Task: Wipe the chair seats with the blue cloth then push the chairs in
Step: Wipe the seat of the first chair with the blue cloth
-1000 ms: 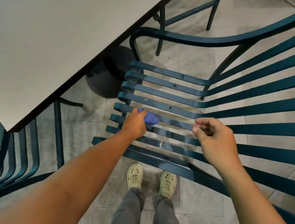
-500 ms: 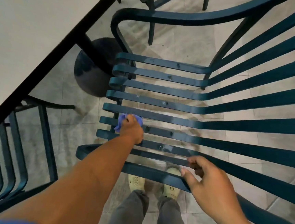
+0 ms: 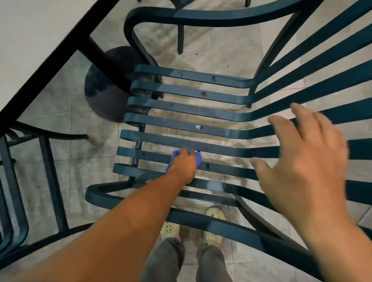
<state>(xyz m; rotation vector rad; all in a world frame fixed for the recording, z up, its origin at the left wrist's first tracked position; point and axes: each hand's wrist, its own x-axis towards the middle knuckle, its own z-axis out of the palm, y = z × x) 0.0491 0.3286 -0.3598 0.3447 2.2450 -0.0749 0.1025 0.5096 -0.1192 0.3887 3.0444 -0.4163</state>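
Head view: blue cloth [image 3: 198, 158], pinned under the closed left hand [image 3: 184, 165], should be dragged along each seat slat [image 3: 180, 141] ahead, while the open, empty right hand [image 3: 300, 164] is braced on the backrest [image 3: 342, 91] beside it.

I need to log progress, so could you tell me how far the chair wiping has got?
Nothing looks finished. In hand: the left hand presses the blue cloth on the seat slats, where spots remain; the right hand hovers open. Left: this chair still sits out from the table.

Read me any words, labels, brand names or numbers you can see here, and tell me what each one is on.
None: no readable text anywhere in view.
The blue cloth under the left hand, the chair seat, the table and the shoes show no lettering.
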